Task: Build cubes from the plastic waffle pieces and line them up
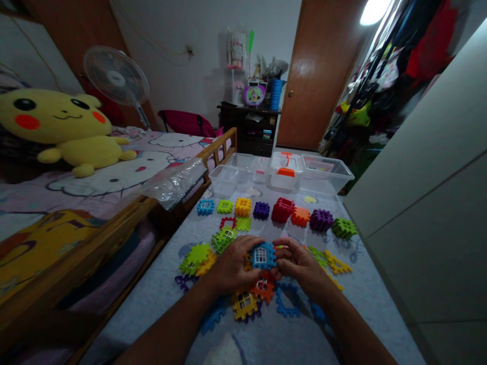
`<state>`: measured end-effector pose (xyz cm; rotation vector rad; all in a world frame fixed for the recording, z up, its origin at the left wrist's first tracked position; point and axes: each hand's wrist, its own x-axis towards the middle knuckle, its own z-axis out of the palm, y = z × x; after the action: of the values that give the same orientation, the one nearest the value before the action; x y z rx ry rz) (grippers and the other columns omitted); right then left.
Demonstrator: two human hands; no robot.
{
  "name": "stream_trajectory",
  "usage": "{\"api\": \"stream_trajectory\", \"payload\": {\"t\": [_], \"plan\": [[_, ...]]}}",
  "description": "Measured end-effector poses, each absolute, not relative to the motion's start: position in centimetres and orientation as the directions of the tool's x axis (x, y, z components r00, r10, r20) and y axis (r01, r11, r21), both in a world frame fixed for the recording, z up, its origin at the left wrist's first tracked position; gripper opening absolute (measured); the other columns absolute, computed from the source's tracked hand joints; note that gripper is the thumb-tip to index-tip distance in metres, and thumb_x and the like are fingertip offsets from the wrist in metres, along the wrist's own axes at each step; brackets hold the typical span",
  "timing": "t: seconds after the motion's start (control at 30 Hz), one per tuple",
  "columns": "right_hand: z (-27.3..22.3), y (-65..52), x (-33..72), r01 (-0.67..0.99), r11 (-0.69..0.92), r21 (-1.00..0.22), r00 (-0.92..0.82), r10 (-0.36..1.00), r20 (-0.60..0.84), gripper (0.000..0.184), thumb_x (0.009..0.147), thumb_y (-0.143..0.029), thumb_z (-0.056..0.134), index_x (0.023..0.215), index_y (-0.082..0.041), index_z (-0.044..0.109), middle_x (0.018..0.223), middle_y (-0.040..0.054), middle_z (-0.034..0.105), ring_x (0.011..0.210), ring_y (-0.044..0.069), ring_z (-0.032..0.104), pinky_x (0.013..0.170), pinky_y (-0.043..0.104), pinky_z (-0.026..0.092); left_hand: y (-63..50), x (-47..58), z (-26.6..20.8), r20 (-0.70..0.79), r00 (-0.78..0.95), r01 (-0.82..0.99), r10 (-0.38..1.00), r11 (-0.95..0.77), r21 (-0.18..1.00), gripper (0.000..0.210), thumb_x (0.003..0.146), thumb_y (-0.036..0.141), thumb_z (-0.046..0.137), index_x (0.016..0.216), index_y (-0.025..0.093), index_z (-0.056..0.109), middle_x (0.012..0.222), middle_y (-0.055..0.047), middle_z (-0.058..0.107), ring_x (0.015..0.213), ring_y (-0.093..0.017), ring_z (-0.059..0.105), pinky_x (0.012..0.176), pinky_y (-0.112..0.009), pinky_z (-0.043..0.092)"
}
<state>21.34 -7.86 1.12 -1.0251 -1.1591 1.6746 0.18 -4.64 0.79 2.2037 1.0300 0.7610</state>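
Note:
A blue notched building tile with a white window (261, 255) is held up over the loose pieces. My left hand (238, 261) closes around its left side, thumb below and fingers above. The fingers of my right hand (299, 261) are bent in at the tile's right edge; whether they pinch it is hard to make out. Just beneath lie an orange window tile (264, 287) and a yellow window tile (245, 304). Blue open frames (287, 300) rest by my right wrist. Left of my left hand are lime green tiles (196, 257) and a green window tile (224, 238).
Behind the hands runs a row of colour-sorted tile stacks, including red (282, 209), purple (321, 220) and green (344, 228). Clear plastic boxes (327, 172) stand at the far end. A wooden bed rail (95, 233) borders the left side, and a pale cabinet (426, 203) the right.

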Motion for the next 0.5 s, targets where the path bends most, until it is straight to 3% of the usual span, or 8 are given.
{"api": "stream_trajectory", "payload": {"t": [0.17, 0.33, 0.5], "plan": [[0.9, -7.7, 22.2, -0.148, -0.167, -0.975, -0.174, 0.975, -0.14, 0.047, 0.072, -0.043, 0.076, 0.109, -0.023, 0.054, 0.095, 0.0032, 0.064, 0.069, 0.014, 0.064, 0.06, 0.029, 0.052, -3.9, -1.3, 2.0, 0.235, 0.421, 0.598, 0.876, -0.462, 0.655, 0.06, 0.07, 0.024, 0.07, 0.129, 0.02, 0.056, 0.129, -0.01, 0.062, 0.119, -0.027, 0.057, 0.105, -0.044, 0.044], [1.0, -7.7, 22.8, -0.084, -0.145, -0.986, -0.067, 0.988, -0.14, 0.044, 0.072, -0.047, 0.075, 0.104, -0.022, 0.058, 0.092, 0.0039, 0.064, 0.064, 0.013, 0.057, 0.058, 0.03, 0.049, -1.8, -6.7, 4.1, 0.241, 0.306, 0.77, 0.921, -0.388, 0.506, 0.056, 0.071, 0.029, 0.068, 0.126, 0.022, 0.059, 0.129, -0.008, 0.062, 0.12, -0.028, 0.056, 0.106, -0.045, 0.041], [0.6, -7.8, 22.9, -0.039, -0.15, -0.988, -0.081, 0.986, -0.146, 0.042, 0.072, -0.048, 0.074, 0.102, -0.022, 0.06, 0.09, 0.0043, 0.064, 0.064, 0.013, 0.056, 0.059, 0.031, 0.048, 0.6, -12.1, 4.2, 0.072, 0.241, 0.906, 0.968, -0.251, 0.34, 0.058, 0.065, 0.03, 0.066, 0.121, 0.019, 0.062, 0.125, -0.011, 0.065, 0.118, -0.031, 0.058, 0.103, -0.041, 0.043]]}}
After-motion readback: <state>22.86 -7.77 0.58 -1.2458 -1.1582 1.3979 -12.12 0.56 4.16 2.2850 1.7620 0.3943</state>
